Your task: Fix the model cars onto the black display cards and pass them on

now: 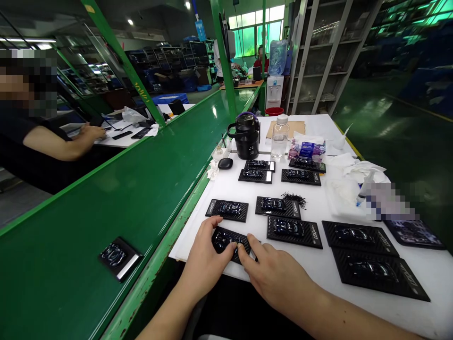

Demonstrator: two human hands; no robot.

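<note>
Both my hands rest on a black carbon-pattern card with a small glossy toy car at the near edge of the white table. My left hand grips its left end. My right hand presses its right end with fingers together. Several more such cards lie beyond, the nearest ones being one straight ahead, one to its right and one beside my right hand. A small tuft of black threads lies among them.
A green conveyor belt runs along the left, carrying one boxed car. A black jug, a clear bottle, tissues and larger black cards sit on the table. A co-worker's arm reaches across a far table at left.
</note>
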